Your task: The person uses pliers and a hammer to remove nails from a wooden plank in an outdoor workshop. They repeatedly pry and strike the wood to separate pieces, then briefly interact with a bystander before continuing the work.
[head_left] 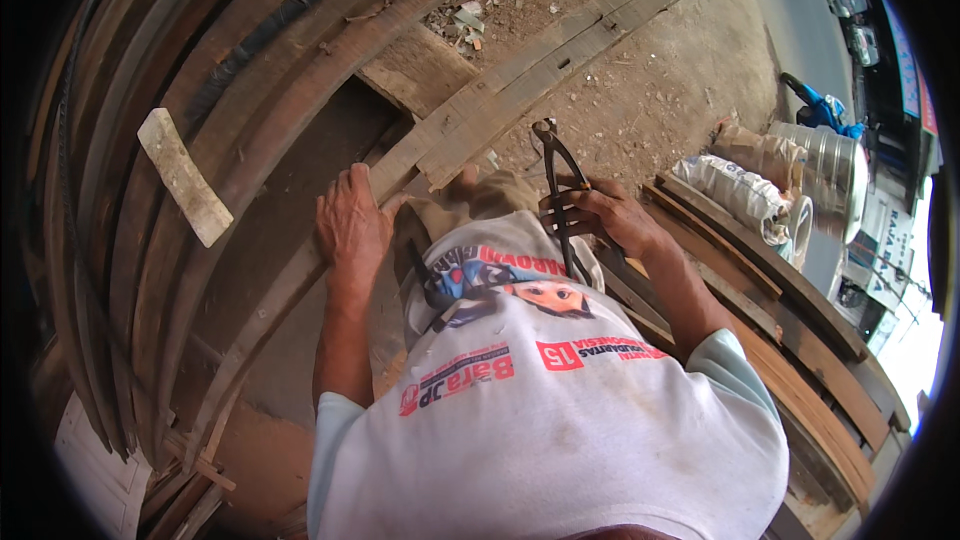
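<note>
My right hand (600,212) is closed around the handles of dark metal pincers (550,165), whose jaws point away from me. The pincers' handles stand apart, and their lower ends hang in front of my shirt. At the near end of a weathered wooden plank (490,105), my left hand (357,220) grips the wood, thumb on one side and fingers over the other. The plank runs away to the upper right, with a slot-like hole and a split along it. Part of its near end is hidden by my left hand.
Long curved boards (300,110) lie at left, bearing a pale wood offcut (185,177) and a black-wrapped tool (300,0). More lumber (790,360) is stacked at right, near a white sack (735,190) and metal drum (825,175). Debris (468,20) litters the ground; a road lies beyond.
</note>
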Tool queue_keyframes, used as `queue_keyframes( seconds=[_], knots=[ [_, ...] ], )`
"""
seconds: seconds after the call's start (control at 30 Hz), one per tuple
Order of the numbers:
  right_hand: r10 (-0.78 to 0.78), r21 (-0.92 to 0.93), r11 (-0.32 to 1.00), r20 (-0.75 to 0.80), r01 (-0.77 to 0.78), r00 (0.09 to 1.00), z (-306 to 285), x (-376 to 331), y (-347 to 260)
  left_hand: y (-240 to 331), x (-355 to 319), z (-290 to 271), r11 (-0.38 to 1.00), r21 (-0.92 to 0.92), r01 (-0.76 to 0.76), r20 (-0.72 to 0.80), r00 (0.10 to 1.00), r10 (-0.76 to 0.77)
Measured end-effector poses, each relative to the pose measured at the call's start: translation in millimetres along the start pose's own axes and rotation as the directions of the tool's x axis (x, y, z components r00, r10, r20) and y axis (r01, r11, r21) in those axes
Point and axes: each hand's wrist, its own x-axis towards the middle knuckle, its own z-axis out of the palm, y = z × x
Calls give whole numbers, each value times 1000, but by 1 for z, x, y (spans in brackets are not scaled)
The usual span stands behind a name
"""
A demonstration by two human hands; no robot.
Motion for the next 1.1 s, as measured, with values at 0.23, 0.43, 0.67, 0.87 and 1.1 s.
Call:
queue_keyframes(
  seconds=[0.23, 0.43, 0.67, 0.87, 1.1],
  knots=[
    [-26, 2, 1000, 109, 25, 994, 1, 11, -5, 0, 1, -1, 1000, 5, -18, 20, 1000, 18],
    [-32, 55, 998, 294, 17, 955, -20, 28, -16, -3, 2, 1, 999, 41, 18, 34, 999, -20],
    [30, 26, 999, 391, -43, 920, -42, 37, -38, 0, -2, 5, 996, 85, 21, -29, 999, -19],
    [55, 35, 997, 385, -74, 921, -51, 42, -30, 7, -5, 10, 989, 141, 48, -69, 997, -38],
    [71, 114, 987, 329, -114, 942, -31, 31, -36, 7, -7, 17, 980, 193, 43, -127, 992, -18]
  ],
)
